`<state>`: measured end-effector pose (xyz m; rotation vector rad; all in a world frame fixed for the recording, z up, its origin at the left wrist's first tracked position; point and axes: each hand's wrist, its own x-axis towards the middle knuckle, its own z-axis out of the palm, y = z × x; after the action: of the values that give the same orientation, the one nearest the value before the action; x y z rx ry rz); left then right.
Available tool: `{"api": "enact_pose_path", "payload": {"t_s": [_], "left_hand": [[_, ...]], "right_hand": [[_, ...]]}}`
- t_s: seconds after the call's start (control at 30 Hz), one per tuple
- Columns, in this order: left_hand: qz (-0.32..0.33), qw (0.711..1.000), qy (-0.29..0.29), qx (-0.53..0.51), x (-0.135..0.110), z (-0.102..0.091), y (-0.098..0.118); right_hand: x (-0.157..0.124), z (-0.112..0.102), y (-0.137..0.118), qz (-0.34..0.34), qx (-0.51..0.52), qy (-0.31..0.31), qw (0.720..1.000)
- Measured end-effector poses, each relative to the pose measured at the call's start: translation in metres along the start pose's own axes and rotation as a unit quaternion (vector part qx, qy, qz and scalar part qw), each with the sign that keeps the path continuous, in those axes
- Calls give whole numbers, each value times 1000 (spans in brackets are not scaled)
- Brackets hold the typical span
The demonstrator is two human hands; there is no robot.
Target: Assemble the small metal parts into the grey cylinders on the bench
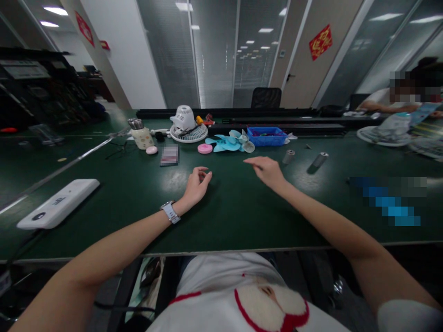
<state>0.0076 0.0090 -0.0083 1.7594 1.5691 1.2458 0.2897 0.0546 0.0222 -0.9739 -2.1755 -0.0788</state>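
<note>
White corded device (62, 203) lies at left on bench (224, 221); black chair (266, 98) stands beyond, before glass wall (218, 50); red-and-gold sign (320, 42) hangs on beige door (308, 76).

Between the left hand (198, 186) and the right hand (268, 171) a lane of green tabletop (228, 216) runs forward — until the pink disc (205, 149) and blue fan blades (226, 143) bar it — while two metal cylinders (320, 159) obstruct the right side.

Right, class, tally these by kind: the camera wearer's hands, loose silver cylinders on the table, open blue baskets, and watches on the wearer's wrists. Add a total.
Hands: 2
Silver cylinders: 2
Blue basket: 1
Watch: 1
Total: 6
</note>
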Motion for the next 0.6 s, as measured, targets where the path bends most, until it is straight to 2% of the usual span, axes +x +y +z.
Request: {"api": "enact_pose_path", "payload": {"t_s": [0.07, 0.13, 0.27, 0.43, 0.6], "left_hand": [[2, 1000, -2, 0, 0, 0, 1], [2, 1000, -5, -2, 0, 0, 2], [6, 1000, -1, -1, 2, 2, -4], [21, 1000, 3, 0, 5, 5, -14], [23, 1000, 0, 5, 4, 4, -10]], "right_hand": [[7, -22, 34, 69, -78, 66, 992], [8, -40, 67, 127, -145, 97, 976], [-2, -53, 113, 187, -220, 86, 953], [-13, -46, 134, 216, -219, 71, 949], [-15, -43, 141, 218, -201, 91, 951]]}}
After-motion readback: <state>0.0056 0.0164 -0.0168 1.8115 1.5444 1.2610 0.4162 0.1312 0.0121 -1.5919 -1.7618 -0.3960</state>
